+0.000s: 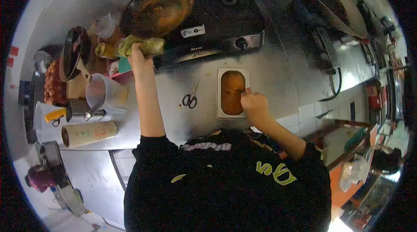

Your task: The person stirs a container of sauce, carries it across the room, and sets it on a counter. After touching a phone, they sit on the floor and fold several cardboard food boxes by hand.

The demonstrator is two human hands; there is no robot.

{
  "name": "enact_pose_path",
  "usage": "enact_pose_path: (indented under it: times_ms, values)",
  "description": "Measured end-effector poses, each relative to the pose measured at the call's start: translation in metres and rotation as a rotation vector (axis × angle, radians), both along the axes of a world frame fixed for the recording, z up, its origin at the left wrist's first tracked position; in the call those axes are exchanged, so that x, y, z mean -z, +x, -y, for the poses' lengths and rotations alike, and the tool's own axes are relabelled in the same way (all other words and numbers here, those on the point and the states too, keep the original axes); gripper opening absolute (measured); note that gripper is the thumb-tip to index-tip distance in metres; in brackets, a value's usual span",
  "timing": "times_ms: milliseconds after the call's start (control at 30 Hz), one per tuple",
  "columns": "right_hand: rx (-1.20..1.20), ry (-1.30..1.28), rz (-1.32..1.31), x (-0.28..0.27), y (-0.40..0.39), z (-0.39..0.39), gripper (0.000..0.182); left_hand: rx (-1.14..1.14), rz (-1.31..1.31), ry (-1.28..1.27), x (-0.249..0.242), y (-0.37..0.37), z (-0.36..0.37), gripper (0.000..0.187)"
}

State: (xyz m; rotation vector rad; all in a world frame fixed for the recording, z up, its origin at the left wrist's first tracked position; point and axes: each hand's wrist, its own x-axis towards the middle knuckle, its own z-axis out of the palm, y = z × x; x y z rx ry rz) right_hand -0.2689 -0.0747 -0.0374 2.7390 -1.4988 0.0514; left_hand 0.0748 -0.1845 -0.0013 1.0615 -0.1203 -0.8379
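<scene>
My left hand (138,57) is closed on a green cloth (150,46), held up beside the stove's front left corner, below the wok. At the right edge of a metal tray (220,112) holding orange-brown sauce (232,86), my right hand (255,105) is closed. Whatever it grips is too small to make out. Black-handled scissors (190,100) lie on the steel counter (173,123) between my two arms.
A wok (160,13) with brown residue sits by the black stove (217,41). On the left stand a clear jug (100,93), a paper roll (89,133), a frying pan (74,54) and eggs (54,84). Another large pan (325,4) is at the upper right.
</scene>
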Motion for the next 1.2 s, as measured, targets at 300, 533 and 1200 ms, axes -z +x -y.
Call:
enact_pose_path:
  times_ms: [300, 533, 1200]
  values:
    - [0.244, 0.109, -0.061, -0.012, 0.015, -0.029, 0.009, -0.010, -0.006, -0.170, 0.016, 0.031, 0.059, 0.026]
    - [0.240, 0.300, -0.060, -0.027, 0.027, -0.056, 0.007, -0.023, -0.006, -0.069, 0.015, 0.029, 0.053, 0.038]
    - [0.417, 0.104, 0.483, 0.033, -0.015, -0.024, 0.022, 0.792, 1.112, 0.431, 0.098, -0.017, -0.127, 0.050]
